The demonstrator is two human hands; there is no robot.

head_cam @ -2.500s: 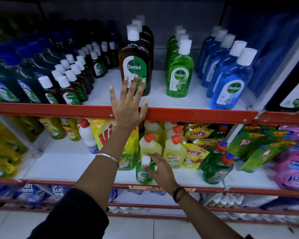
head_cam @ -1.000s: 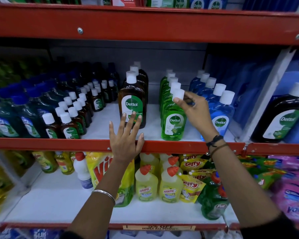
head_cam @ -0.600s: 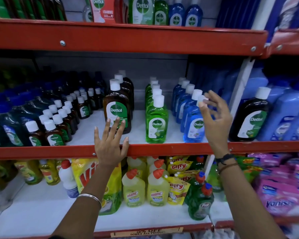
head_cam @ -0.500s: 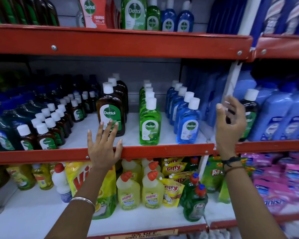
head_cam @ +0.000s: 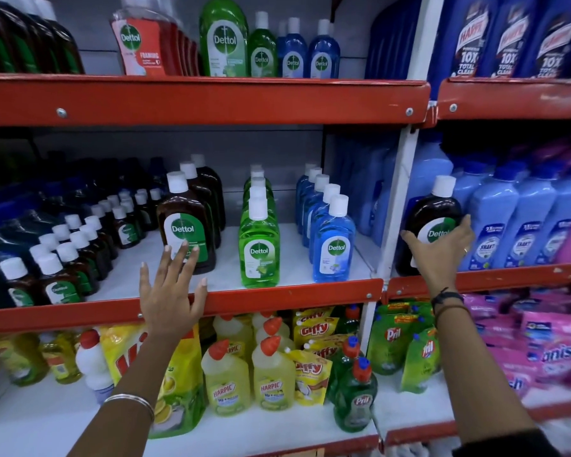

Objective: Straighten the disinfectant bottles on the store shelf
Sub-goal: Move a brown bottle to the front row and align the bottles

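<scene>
My right hand (head_cam: pixel 440 255) wraps the stray brown Dettol bottle (head_cam: pixel 432 222), beside blue detergent jugs (head_cam: pixel 495 222), likely to straighten or move it | my left hand (head_cam: pixel 170 291) rests open, holding nothing, on the red shelf edge (head_cam: pixel 277 296), probably bracing me.

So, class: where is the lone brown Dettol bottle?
Head view, right bay, middle shelf: the brown Dettol bottle stands under the right hand, left of the pale blue bottles.

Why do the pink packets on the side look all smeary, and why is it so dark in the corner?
Head view: the pink packets at the right edge are blurred; the middle Dettol bottles look sharp. The far left of the shelf sits in shadow, and the wide lens bends its red edges.
</scene>
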